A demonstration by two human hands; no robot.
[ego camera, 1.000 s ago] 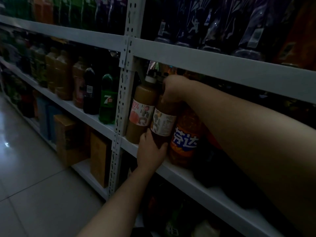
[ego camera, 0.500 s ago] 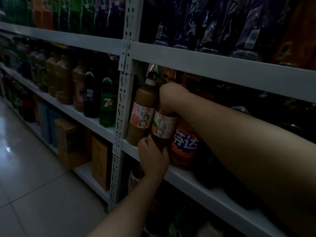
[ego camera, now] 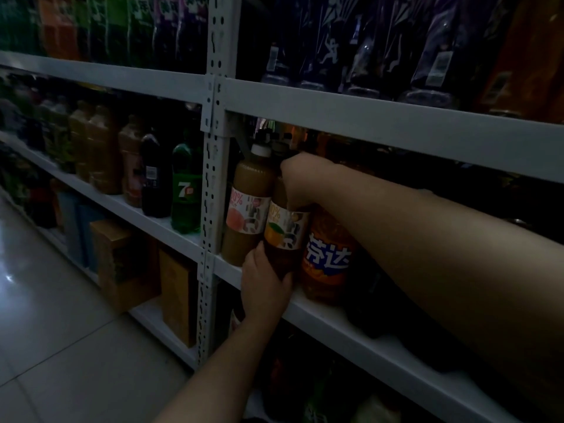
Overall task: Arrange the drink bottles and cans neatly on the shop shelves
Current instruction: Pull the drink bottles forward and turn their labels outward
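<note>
Nearest, the left hand (ego camera: 265, 283) comes up from below the front lip of the middle shelf (ego camera: 369, 332), its fingers curled round the foot of the orange-label juice bottle (ego camera: 285, 232). That bottle is at the near edge of the shelf, in the narrow slot between the peach-label juice bottle (ego camera: 247, 209) on its left and the Fanta bottle (ego camera: 328, 257) on its right, touching or nearly touching both. The hand hides its base, so I cannot tell whether it is fully seated. A little farther in, the right hand (ego camera: 297, 178) clamps over the bottle's shoulder and neck, most of its fingers out of sight behind the bottle.

This looks like the last nudge for this one bottle: it sits roughly in line with its neighbours, label outward, and likely needs only squaring up and letting go. To the right the shelf is too dark to judge. Past the upright (ego camera: 213, 190), in the left bay, a 7-Up bottle (ego camera: 186, 190) and a row of juice bottles already stand in order, as does the top shelf (ego camera: 396, 117).
</note>
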